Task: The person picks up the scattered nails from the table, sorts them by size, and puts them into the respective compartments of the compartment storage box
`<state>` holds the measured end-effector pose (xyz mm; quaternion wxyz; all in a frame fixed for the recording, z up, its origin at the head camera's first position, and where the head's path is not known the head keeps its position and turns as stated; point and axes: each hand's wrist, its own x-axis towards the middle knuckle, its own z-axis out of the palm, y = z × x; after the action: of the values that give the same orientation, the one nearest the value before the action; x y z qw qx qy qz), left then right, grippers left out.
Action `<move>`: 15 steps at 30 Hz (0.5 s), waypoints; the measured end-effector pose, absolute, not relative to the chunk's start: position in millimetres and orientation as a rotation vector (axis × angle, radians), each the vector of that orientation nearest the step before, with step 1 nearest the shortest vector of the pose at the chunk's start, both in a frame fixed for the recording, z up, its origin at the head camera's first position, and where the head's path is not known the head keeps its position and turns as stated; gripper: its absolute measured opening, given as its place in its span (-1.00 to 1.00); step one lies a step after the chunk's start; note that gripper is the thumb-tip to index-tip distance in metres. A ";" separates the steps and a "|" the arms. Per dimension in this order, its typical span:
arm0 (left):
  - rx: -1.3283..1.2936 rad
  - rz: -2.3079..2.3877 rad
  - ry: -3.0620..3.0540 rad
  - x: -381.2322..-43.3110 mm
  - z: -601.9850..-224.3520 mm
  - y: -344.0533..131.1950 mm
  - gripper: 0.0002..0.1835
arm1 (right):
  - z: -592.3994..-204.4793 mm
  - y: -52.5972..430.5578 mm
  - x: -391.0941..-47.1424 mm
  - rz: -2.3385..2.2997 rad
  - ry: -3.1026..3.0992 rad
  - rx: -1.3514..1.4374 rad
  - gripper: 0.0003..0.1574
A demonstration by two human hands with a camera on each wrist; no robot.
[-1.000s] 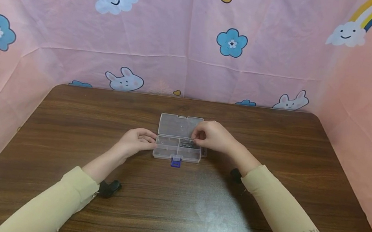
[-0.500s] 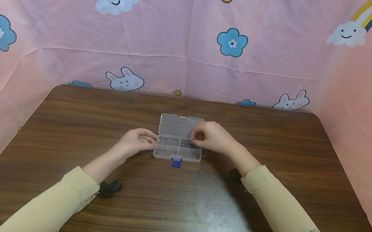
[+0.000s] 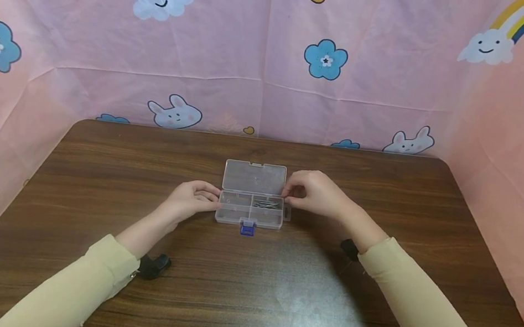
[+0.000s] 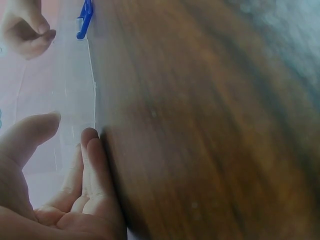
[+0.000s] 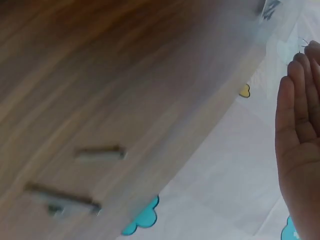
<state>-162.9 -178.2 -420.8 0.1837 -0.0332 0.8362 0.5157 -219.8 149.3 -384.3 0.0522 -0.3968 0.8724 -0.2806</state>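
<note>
A clear plastic compartment box [image 3: 235,214] lies on the table with its lid [image 3: 254,178] folded back and a blue latch [image 3: 248,228] at its front. Thin metal nails or pins [image 3: 267,205] lie in its back right compartment. My left hand [image 3: 192,197] holds the box's left end, thumb and fingertips at its edge. Beside the box's back right corner is my right hand [image 3: 315,192], fingertips drawn together near the rim; I cannot tell whether they pinch anything. Part of the right hand [image 5: 302,115] also shows in the right wrist view.
Blurred short metal rods [image 5: 100,153] appear on the brown wooden table [image 3: 173,296] in the right wrist view. A small ring-like bit [image 3: 228,201] sits in the back left compartment. A pink patterned cloth [image 3: 270,103] hangs along the back and sides.
My right hand has moved right, from over the back right compartment to beside the box, uncovering the thin metal pieces. My left hand stays at the box's left end.
</note>
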 end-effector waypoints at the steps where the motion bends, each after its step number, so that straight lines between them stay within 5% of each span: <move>1: -0.093 1.454 2.360 -162.6 -420.1 -177.9 -0.53 | -383.5 152.3 -218.7 -0.852 2.657 -1.204 -0.91; 15: -0.084 1.459 2.363 -162.2 -418.8 -176.5 -0.51 | -372.0 200.4 -202.1 -0.763 2.721 -1.146 -0.88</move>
<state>-162.2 -176.5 -418.8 0.1804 -0.0296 0.8365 0.5166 -202.1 200.4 -372.0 0.0459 -0.3754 0.8913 -0.2500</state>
